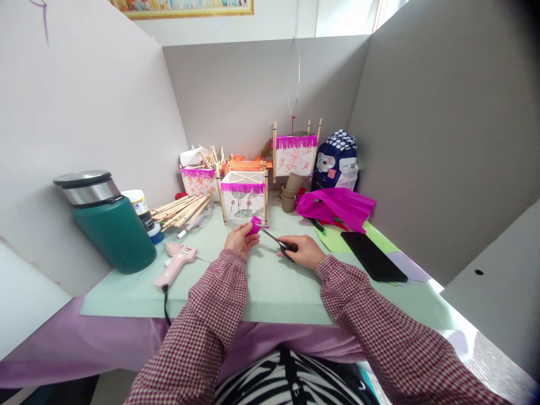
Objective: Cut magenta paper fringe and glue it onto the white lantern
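My left hand (pixel 239 238) pinches a small folded piece of magenta paper (pixel 254 225) above the pale green mat (pixel 270 287). My right hand (pixel 304 251) grips black-handled scissors (pixel 279 242), whose blades point left and meet the paper's edge. Both hands hover near the middle of the mat, just in front of a small paper lantern (pixel 243 197) with a magenta fringe.
A pink glue gun (pixel 176 261) lies at the left, beside a green flask (pixel 108 223) and a paint bottle (pixel 142 210). Wooden sticks (pixel 182 210), two more lanterns, paper cups (pixel 291 194), magenta tissue (pixel 335 205), a black phone (pixel 373 256) and a blue bag (pixel 337 160) stand behind. Grey partitions enclose the desk.
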A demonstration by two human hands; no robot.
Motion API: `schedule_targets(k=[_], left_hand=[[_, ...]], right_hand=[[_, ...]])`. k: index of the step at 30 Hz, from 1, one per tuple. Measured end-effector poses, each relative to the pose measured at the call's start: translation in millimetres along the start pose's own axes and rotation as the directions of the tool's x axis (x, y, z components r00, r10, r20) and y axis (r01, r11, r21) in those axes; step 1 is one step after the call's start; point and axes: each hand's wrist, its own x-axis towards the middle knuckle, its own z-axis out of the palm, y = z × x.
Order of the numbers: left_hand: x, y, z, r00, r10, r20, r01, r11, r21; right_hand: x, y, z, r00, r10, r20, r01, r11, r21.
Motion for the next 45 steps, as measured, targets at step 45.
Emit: schedule_targets(k=[45], left_hand=[[-1.6, -2.0, 1.9, 0.998, -0.046, 0.053, 0.044, 0.998, 0.044]], right_hand=[[1.9, 1.3, 3.1, 1.000, 0.014, -0.012, -0.014, 1.000, 0.009]])
